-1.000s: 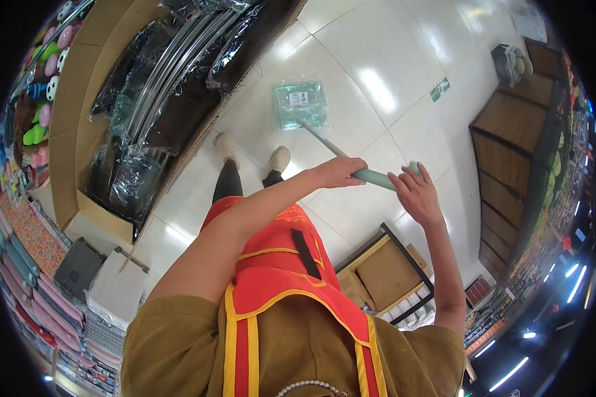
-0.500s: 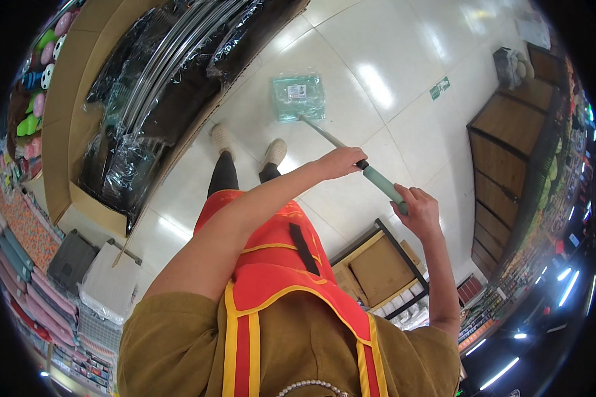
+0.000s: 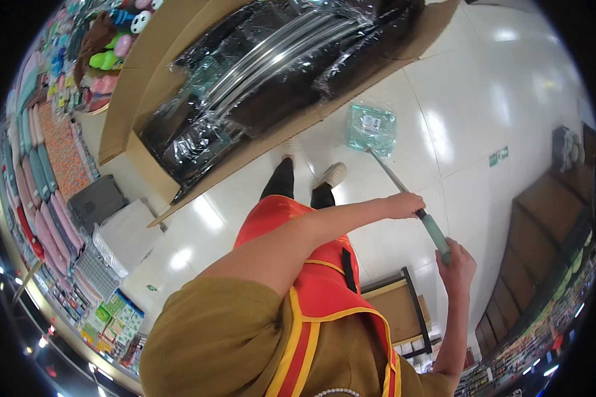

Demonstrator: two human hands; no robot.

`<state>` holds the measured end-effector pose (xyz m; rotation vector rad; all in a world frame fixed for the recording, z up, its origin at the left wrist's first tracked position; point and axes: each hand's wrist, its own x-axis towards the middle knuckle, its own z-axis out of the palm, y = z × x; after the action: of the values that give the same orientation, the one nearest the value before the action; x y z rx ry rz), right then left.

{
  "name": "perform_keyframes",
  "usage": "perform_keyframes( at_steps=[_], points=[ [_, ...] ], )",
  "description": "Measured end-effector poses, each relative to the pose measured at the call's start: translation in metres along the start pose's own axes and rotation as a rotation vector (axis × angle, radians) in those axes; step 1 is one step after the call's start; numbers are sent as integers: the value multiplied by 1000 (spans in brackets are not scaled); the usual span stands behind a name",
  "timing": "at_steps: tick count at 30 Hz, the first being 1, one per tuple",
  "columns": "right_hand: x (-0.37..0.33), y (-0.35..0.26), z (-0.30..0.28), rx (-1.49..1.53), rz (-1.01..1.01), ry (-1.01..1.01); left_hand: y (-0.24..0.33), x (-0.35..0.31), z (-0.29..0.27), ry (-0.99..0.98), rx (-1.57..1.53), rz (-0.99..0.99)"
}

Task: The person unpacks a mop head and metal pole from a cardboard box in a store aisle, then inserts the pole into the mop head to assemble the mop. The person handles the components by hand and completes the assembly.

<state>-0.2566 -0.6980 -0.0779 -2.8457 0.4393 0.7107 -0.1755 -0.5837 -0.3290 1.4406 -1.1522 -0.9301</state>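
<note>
My left hand is closed around the silver pole of a long-handled tool, just below its pale green grip. Higher up, my right hand wraps round the end of that grip. The pole slants down to a flat, square, teal head in clear plastic with a white label, lying on the floor beyond my feet. It looks like a flat mop, though the wrapping blurs its exact kind.
A large open cardboard box holds silver tubes in plastic, just left of my feet. Pale glossy tiles cover the floor. A dark-framed rack stands close on my right, with wooden shelving farther right. Folded textiles line the left.
The view has swung left, so the tool, my hands and the box appear farther right. Both hands keep their hold on the tool.
</note>
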Motion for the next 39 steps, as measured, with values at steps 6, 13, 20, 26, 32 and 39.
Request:
perform_keyframes(
  at_steps=[6,13,20,26,32,39],
  points=[
    [6,-5,-4,82,7,-43,5,-2,-9,-7,-48,-37],
    [4,-1,-1,96,73,2,-5,-3,1,97,-60,47],
    [8,2,-2,82,113,-8,-20,0,8,96,-44,12],
    [4,2,1,76,139,-17,-6,-2,-5,-18,-14,-73],
    [9,4,-7,124,240,-124,-4,-2,-6,-3,-16,-77],
    [10,-9,-7,175,200,-65,-1,-2,-9,-12,-13,-84]
  ],
)
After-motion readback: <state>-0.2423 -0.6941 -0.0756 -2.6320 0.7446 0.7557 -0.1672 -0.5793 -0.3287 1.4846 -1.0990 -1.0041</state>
